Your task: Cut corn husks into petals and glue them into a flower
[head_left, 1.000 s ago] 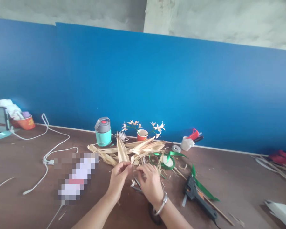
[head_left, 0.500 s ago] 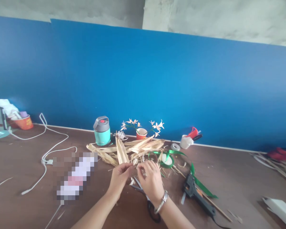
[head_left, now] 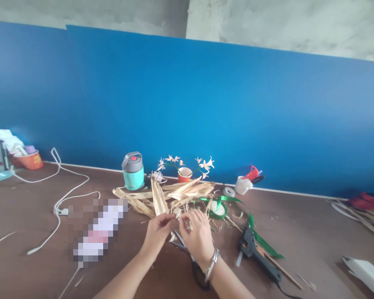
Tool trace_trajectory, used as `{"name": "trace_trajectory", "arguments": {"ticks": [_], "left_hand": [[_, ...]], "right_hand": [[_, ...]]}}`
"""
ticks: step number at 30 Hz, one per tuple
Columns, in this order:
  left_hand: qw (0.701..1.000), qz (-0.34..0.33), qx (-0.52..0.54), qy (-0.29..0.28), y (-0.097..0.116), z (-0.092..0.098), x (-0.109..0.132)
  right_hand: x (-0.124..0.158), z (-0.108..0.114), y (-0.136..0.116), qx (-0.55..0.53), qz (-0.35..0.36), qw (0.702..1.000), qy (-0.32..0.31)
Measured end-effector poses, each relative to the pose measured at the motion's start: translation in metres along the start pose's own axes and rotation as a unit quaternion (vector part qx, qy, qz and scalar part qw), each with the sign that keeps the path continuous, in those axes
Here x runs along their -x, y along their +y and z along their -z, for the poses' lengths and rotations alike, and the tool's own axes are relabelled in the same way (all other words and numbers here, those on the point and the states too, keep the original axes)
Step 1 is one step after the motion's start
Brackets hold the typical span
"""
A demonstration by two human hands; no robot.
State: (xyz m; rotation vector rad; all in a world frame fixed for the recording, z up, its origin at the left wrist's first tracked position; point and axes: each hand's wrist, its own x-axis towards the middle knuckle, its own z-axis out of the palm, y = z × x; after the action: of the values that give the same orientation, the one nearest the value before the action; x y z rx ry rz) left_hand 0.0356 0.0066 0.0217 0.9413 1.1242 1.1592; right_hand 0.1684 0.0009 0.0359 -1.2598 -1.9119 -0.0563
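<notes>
I've got the orange cup (head_left: 183,178) at 12 o'c. from the hands, thin green stems w/ white flowers (head_left: 207,164) arching out at its rim. White cup (head_left: 243,187) at 2 holds red and black things; far out at 10, orange bowl (head_left: 33,161) w/ a crumpled white wad (head_left: 10,140) and sth purple. Flask (head_left: 134,179), smooth teal, gray lid on, betw. 10 and 11.

My L hand (head_left: 158,231): thumb and fingertips pinched on a small pale bit (head_left: 178,211), mid-view low, just short of the husks (head_left: 193,192). My R hand (head_left: 198,233): fingers curled, thumb drawn in, tips by the bit; can't tell if it grips.

Husks: dry, papery, long ragged strips at 12. Ribbon (head_left: 266,246): flat green, glossy. Glue gun (head_left: 260,256): black, approx. 4. Scissors (head_left: 200,277): partly under R wrist, 5.
</notes>
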Motion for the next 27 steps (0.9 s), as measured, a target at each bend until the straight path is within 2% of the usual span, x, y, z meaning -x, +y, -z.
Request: {"name": "trace_trajectory", "arguments": {"ticks": [10, 19, 27], "left_hand": [[0.999, -0.020, -0.042, -0.013, -0.0028, 0.0024, -0.0013], [0.995, -0.065, -0.077, 0.007, -0.0074, 0.0036, -0.0024], [0.992, -0.078, -0.095, 0.009, -0.0068, 0.0030, -0.0005]], "right_hand": [[0.0012, -0.0002, -0.0003, 0.007, -0.005, 1.000, 0.003], [0.0027, -0.0013, 0.0006, -0.009, -0.011, 1.000, -0.005], [0.0021, 0.0001, -0.0006, -0.015, -0.013, 1.000, -0.001]]}}
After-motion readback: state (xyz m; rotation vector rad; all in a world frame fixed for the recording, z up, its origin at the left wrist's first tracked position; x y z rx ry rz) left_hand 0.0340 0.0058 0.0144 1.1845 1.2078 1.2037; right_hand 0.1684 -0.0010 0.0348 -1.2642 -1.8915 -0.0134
